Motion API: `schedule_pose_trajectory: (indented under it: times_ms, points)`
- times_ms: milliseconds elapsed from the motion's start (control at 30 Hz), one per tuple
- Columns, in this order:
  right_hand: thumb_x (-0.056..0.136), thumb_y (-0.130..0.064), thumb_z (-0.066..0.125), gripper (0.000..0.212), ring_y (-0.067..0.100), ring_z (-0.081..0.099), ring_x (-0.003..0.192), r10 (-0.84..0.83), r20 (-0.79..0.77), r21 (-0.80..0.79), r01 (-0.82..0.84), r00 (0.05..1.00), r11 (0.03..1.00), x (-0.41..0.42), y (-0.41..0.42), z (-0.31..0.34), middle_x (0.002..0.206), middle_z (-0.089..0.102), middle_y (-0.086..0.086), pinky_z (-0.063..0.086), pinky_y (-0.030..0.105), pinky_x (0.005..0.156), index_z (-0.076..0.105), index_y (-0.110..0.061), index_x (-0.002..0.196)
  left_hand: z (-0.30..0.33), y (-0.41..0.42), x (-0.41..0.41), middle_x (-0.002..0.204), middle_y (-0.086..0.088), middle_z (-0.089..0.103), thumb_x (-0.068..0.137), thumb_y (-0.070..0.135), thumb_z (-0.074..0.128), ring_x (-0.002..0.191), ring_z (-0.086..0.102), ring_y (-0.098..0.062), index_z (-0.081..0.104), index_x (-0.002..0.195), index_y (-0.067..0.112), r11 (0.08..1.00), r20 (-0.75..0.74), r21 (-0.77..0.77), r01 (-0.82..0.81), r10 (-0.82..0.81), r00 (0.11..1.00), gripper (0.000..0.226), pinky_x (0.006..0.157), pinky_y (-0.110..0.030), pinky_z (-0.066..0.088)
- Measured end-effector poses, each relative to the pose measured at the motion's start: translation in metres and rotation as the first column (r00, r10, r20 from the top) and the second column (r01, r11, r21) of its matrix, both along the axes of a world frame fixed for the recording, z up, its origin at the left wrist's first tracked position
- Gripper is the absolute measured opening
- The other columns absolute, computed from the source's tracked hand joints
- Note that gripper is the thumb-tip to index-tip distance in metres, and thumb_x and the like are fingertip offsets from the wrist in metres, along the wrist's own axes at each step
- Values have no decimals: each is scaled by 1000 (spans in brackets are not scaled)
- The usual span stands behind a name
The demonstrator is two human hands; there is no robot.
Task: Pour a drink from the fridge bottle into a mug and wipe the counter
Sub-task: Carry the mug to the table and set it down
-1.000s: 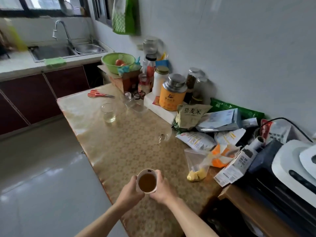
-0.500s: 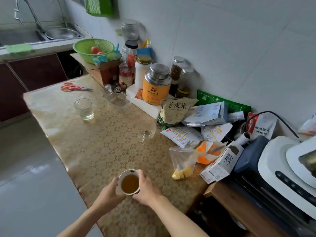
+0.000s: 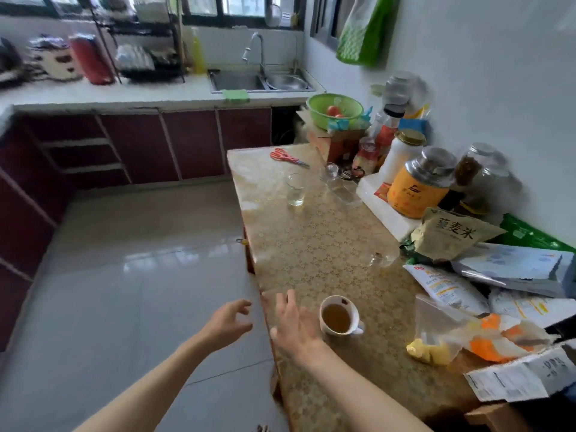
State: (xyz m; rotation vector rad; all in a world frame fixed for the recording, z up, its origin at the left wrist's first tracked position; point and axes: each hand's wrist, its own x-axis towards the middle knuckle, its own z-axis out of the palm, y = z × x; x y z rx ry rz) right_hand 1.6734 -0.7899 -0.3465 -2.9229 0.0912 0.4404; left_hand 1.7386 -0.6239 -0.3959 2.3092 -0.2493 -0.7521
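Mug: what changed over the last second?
Both hands let go of the mug. The left hand has pulled back off the counter edge, over the floor; the right hand sits just left of the mug, fingers loose, holding nothing. The camera swung left toward the sink. The mug stays upright on the counter with its brown drink; the glass and scissors lie as before.

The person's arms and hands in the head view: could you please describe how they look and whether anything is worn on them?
Both arms are bare as far as the frame shows, with no sleeves visible. The left hand and right hand wear no gloves, and I can see no rings, watch or bracelet. The picture is too soft to judge the nails.
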Motion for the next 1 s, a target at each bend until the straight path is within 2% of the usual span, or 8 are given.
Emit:
schedule_pose_trajectory:
  times_ms: [167,333,433,533,633,733,867,1000]
  points:
    - [95,-35,57,52,35,56,121,265,-147,146,-244,953,959,-5,130,-10,140,48,12,47,43,96,44,-12,140,8,131,-56,126,-2,60,84,24,64,85,59,-11,51,136,18,964,35,28,-263,262,964,54,86,-27,50]
    - [95,-38,57,50,26,53,128,543,-202,238,-497,815,834,-55,271,-13,140,57,6,43,34,100,49,-18,140,14,276,-171,126,0,61,83,28,62,95,58,-13,54,129,21,797,49,50,-602,600,798,48,87,-26,46]
    - [95,-36,55,42,23,55,121,684,-188,277,-630,704,725,-90,343,-20,128,62,2,45,30,94,53,-20,134,17,341,-252,124,2,60,83,27,60,98,56,-14,54,127,22,653,36,47,-756,755,654,44,85,-24,43]
    - [94,-38,57,37,20,58,116,811,-182,291,-757,556,585,-143,428,-24,110,60,-4,44,27,84,58,-24,128,14,405,-352,118,1,61,83,26,60,99,58,-15,56,123,20,444,27,40,-895,895,445,40,84,-24,45]
    - [91,-40,57,35,19,60,112,899,-222,284,-857,378,430,-204,505,-27,103,58,-8,42,26,79,60,-27,124,9,449,-449,106,3,61,82,24,59,92,57,-14,59,118,19,220,28,52,-974,975,222,37,79,-23,43]
    - [90,-37,57,36,24,65,105,940,-248,279,-912,236,302,-251,562,-34,112,69,2,47,27,78,63,-23,123,2,471,-516,98,6,60,81,22,56,87,58,-13,59,107,24,44,-4,46,-998,999,44,27,68,-21,42]
    - [91,-36,58,35,27,67,103,957,-288,273,-955,32,115,-313,627,-53,117,71,8,45,27,73,66,-21,121,-19,488,-593,104,2,67,82,23,56,95,63,-15,58,100,27,-158,-67,71,-985,984,-163,18,81,-24,47]
    - [91,-36,56,29,30,66,107,932,-320,274,-958,-172,-83,-376,702,-80,118,71,9,46,29,75,67,-22,114,-40,515,-661,104,5,66,80,25,56,99,63,-12,62,104,25,-321,-142,105,-941,932,-333,24,80,-20,47]
